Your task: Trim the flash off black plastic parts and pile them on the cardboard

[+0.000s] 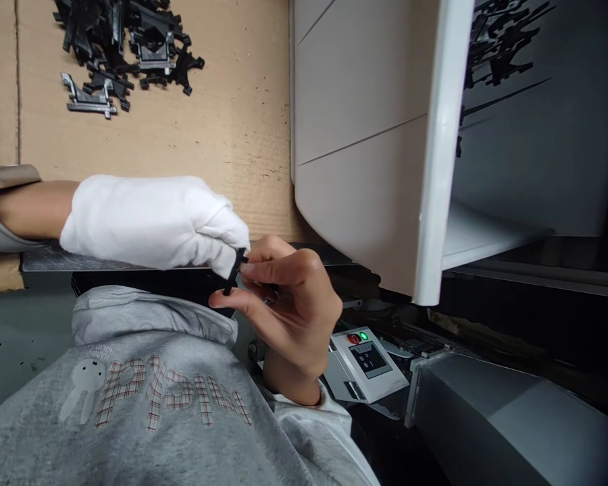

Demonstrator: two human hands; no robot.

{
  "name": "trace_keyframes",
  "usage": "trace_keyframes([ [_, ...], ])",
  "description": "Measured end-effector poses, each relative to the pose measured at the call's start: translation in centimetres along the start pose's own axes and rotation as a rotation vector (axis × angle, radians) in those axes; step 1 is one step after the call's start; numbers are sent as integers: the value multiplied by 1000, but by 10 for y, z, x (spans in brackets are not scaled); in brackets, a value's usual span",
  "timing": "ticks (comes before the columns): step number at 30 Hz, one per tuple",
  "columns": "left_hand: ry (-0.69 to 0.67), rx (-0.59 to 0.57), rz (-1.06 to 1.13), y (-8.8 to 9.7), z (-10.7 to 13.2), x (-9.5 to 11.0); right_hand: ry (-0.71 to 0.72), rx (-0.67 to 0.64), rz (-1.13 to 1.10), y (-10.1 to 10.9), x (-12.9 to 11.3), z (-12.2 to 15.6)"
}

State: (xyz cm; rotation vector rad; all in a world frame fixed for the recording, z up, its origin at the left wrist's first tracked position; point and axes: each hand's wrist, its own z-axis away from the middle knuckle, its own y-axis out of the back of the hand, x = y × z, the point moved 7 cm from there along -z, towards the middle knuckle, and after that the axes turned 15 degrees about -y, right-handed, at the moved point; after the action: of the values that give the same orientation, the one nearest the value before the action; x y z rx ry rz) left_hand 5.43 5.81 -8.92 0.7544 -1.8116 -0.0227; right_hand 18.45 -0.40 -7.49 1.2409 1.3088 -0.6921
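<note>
My left hand (162, 219), in a white glove, reaches in from the left over the front edge of the cardboard-covered table. Its fingers are closed on the upper end of a small black plastic part (234, 271). Bare and coming up from below, my right hand (294, 297) pinches the same part between thumb and fingers. The piece is tilted, in front of my grey sweatshirt, and most of its shape is hidden by the fingers. At the back left of the table lies a pile of similar black plastic parts (152, 47), with one part (88, 98) lying at its near edge.
A large white bin (365, 135) with a thick rim stands on the right side of the table. Beyond its rim more black parts (501, 40) lie inside. Lower right are a control box (367, 364) with a green light and red button, and a grey metal housing (511, 418).
</note>
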Motion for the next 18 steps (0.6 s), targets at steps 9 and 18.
trace_keyframes([
  [9,-2,-27,136,-4,-3,2,-39,16,-34,-4,3,2],
  [18,4,-10,150,-5,-3,2,-26,33,-65,-2,3,3],
])
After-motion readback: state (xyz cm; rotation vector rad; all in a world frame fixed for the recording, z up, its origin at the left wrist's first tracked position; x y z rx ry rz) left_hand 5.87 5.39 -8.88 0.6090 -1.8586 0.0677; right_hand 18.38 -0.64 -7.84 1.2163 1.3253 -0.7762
